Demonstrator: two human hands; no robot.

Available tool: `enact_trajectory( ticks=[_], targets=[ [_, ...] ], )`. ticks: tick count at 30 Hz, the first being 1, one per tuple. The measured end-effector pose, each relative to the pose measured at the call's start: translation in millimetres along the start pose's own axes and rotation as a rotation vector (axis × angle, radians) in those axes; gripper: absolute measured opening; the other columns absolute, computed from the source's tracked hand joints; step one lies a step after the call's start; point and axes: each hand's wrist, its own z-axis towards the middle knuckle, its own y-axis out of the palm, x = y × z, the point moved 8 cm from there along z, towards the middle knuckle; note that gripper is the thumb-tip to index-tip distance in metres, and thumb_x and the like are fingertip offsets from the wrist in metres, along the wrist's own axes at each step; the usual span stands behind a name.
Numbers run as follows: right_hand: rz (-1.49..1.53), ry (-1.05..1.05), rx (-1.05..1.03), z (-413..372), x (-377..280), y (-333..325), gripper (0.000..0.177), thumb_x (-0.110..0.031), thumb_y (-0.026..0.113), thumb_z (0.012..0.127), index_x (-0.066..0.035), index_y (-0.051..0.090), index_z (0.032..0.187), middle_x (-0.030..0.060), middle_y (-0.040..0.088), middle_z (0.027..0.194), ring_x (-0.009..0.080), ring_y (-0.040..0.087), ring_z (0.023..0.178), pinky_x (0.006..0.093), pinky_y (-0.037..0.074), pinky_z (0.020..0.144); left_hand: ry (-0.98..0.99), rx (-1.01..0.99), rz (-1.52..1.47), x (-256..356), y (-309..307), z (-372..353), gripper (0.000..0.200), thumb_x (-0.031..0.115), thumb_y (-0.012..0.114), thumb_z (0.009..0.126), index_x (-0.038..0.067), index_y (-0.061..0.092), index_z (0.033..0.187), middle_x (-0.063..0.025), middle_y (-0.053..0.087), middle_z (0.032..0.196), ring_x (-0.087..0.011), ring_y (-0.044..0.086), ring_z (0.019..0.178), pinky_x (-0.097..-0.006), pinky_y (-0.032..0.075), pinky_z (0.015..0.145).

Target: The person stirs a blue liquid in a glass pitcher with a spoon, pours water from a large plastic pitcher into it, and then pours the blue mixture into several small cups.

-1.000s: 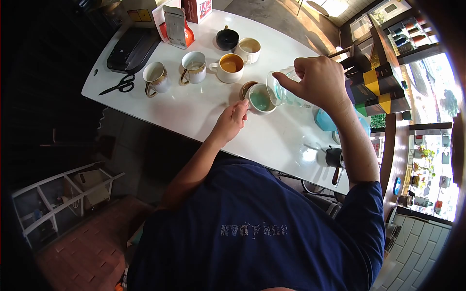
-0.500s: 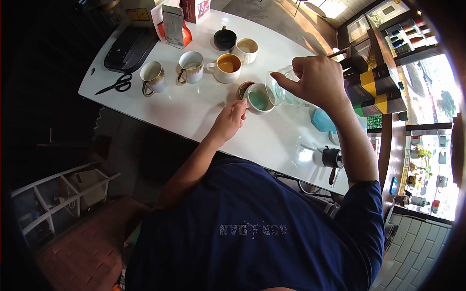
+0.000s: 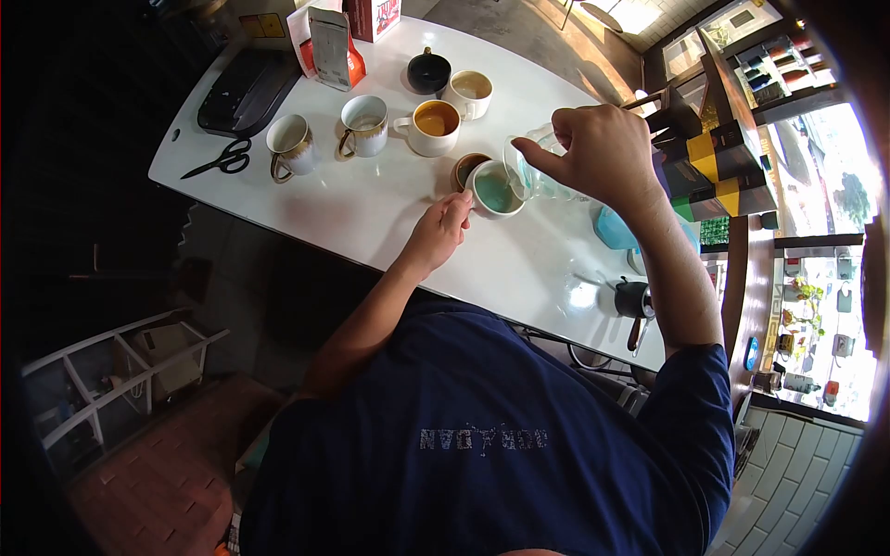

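My left hand (image 3: 439, 231) is closed on the near-left side of a white cup (image 3: 497, 189) with a pale green inside, where its handle would be. From the right, my right hand (image 3: 601, 154) grips a clear glass jug (image 3: 553, 176), tipped so that its mouth overlaps the cup's rim. Much of the jug is hidden behind that hand. Right behind the green cup stands a brown-rimmed cup (image 3: 470, 167), partly covered by it. A white cup with an orange inside (image 3: 433, 129) is a little further back.
Two white-and-gold mugs (image 3: 291, 146), a black cup (image 3: 428, 73) and a cream cup (image 3: 470, 94) stand further back. Black scissors (image 3: 222, 159) lie near a dark flat device (image 3: 248, 95). A coffee pouch (image 3: 336, 54) is behind. At right are a blue object (image 3: 616, 228) and a small dark pot (image 3: 633, 300).
The jug's mouth has shifted slightly left over the green cup. My left hand keeps its hold on the cup, and the other cups stay in place.
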Motion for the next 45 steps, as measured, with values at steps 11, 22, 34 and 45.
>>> enact_trajectory(
  ticks=[11, 22, 34, 45],
  targets=[
    [-0.006, 0.021, -0.026, -6.5, 2.3, -0.4, 0.055, -0.059, 0.063, 0.073, -0.010, 0.053, 0.051, 0.0009, 0.048, 0.043, 0.0173, 0.052, 0.039, 0.0296, 0.040, 0.041, 0.011, -0.032, -0.020, -4.1, 10.5, 1.0, 0.036, 0.037, 0.038, 0.098, 0.007, 0.044, 0.080, -0.0011, 0.041, 0.073, -0.0057, 0.036, 0.053, -0.0197, 0.031, 0.048],
    [-0.032, 0.117, -0.156, -17.4, 13.9, -1.4, 0.050, -0.057, 0.060, 0.073, -0.009, 0.065, 0.062, 0.0066, 0.056, 0.049, 0.0235, 0.059, 0.048, 0.0353, 0.046, 0.045, 0.000, -0.104, -0.040, -8.0, 26.6, 6.3, 0.035, 0.037, 0.037, 0.098, 0.010, 0.040, 0.076, -0.0015, 0.040, 0.074, -0.0049, 0.033, 0.052, -0.0193, 0.030, 0.048],
    [-0.093, 0.179, -0.215, -31.5, 27.6, -0.2, 0.050, -0.058, 0.061, 0.073, -0.010, 0.065, 0.061, 0.0046, 0.055, 0.048, 0.0215, 0.058, 0.046, 0.0334, 0.045, 0.045, -0.040, -0.168, -0.039, -19.0, 42.5, 13.3, 0.032, 0.035, 0.038, 0.098, 0.008, 0.046, 0.083, 0.0000, 0.039, 0.074, -0.0048, 0.032, 0.053, -0.0189, 0.029, 0.048],
    [-0.101, 0.178, -0.163, -40.8, 32.0, 0.1, 0.052, -0.059, 0.061, 0.073, -0.010, 0.058, 0.056, 0.0034, 0.052, 0.046, 0.0203, 0.055, 0.044, 0.0329, 0.043, 0.046, -0.068, -0.208, -0.058, -19.4, 50.5, 17.5, 0.038, 0.042, 0.042, 0.096, 0.008, 0.047, 0.080, 0.0013, 0.040, 0.072, -0.0050, 0.037, 0.057, -0.0200, 0.034, 0.052]
  ],
)
